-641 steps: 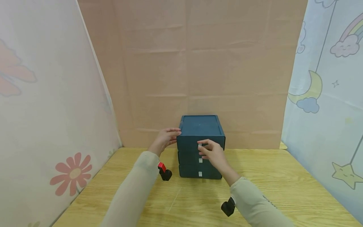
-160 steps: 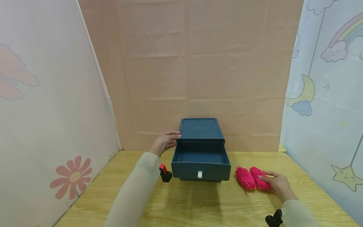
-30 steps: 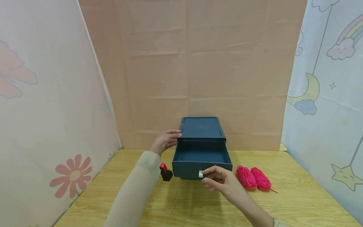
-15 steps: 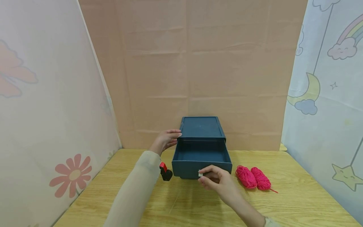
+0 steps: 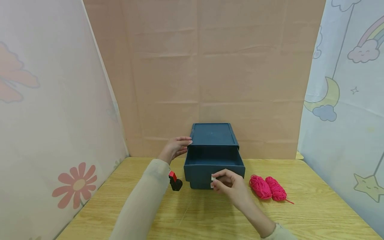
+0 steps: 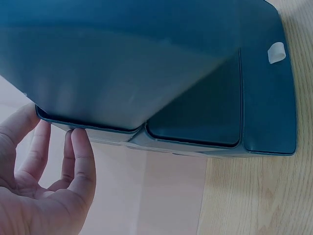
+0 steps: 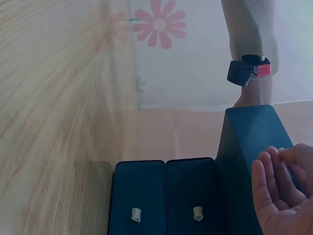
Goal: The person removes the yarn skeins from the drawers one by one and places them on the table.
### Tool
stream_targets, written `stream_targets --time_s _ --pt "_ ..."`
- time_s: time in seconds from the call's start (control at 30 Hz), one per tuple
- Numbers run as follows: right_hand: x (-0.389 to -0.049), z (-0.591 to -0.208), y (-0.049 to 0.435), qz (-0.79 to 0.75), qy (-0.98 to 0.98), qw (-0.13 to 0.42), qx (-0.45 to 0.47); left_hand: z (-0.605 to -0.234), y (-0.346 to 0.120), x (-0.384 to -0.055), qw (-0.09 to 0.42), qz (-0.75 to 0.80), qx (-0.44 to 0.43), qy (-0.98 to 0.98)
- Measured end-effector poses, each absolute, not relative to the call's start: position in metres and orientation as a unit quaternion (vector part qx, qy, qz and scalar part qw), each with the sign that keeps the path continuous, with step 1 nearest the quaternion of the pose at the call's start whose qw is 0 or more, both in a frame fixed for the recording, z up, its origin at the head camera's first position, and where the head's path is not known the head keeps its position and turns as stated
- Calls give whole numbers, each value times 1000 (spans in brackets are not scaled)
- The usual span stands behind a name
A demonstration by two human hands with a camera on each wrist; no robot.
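A dark blue three-drawer cabinet [image 5: 213, 134] stands on the table with its top drawer [image 5: 195, 172] partly pulled out and nothing visible inside. My right hand [image 5: 235, 188] pinches the white pull tab [image 5: 213, 177] on that drawer's front; in the right wrist view the fingers [image 7: 274, 181] hide this tab. My left hand [image 5: 174, 149] rests its extended fingers against the cabinet's left side near the top front corner, and the left wrist view shows those fingertips [image 6: 80, 142] touching the edge. Two bright pink yarn skeins [image 5: 260, 187] lie side by side, right of the cabinet.
The two lower drawers are shut, their white tabs [image 7: 197, 213] showing in the right wrist view. A brown paper backdrop [image 5: 162, 80] stands behind the wooden table [image 5: 144, 213], with printed cloth walls [image 5: 60, 126] at both sides.
Long before, all drawers were shut and no yarn lay out. Then my right hand held one skein at the right. Since half a second ago, the pulled-out drawer has slid partway inward.
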State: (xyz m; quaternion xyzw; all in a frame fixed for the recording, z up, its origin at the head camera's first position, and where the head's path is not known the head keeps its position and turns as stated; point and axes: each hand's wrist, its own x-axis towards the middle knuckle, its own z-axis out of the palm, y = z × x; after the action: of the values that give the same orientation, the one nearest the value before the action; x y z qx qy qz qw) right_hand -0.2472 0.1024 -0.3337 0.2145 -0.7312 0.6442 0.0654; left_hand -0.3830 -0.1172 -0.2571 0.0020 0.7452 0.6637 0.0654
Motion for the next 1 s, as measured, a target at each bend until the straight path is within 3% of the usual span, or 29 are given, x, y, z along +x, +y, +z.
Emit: stream_targets --time_s 1.0 --pt "-316 -337 85 649 -730 175 123 -255 -126 -372 56 671 5 739"
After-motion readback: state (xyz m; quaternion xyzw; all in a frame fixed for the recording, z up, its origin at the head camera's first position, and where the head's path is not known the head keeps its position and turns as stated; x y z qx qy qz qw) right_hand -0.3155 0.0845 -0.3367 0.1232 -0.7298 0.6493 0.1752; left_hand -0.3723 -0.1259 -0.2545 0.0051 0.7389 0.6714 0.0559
